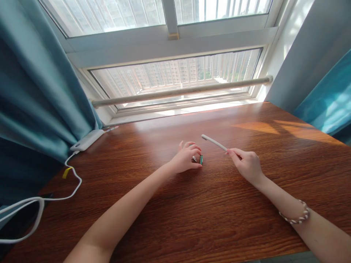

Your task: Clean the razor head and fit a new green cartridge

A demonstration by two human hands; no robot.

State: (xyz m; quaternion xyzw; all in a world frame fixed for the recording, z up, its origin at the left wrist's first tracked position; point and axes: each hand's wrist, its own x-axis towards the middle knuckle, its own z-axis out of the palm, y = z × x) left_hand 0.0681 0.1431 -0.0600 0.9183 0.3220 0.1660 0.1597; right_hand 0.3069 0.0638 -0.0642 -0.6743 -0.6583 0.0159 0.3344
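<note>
My right hand (pixel 248 164) pinches the lower end of a white toothbrush (pixel 216 142). The brush slants up and left, its dark-bristled head turned downward and apart from my left hand. A small flat piece, green with a dark edge (pixel 201 160), stands between the thumb and fingertips of my left hand (pixel 184 159), which is closed on it just above the table. Its exact kind is too small to make out. Under the curled fingers shows a tiny white and dark thing (pixel 194 159), partly hidden by them.
The brown wood-grain table (pixel 175 219) reaches to the window sill. On its left side lies a white power strip (pixel 87 140) with a white cable (pixel 74 193) trailing to the left edge. A blue curtain (pixel 41 73) hangs beside it; a rail (pixel 181 91) crosses the window.
</note>
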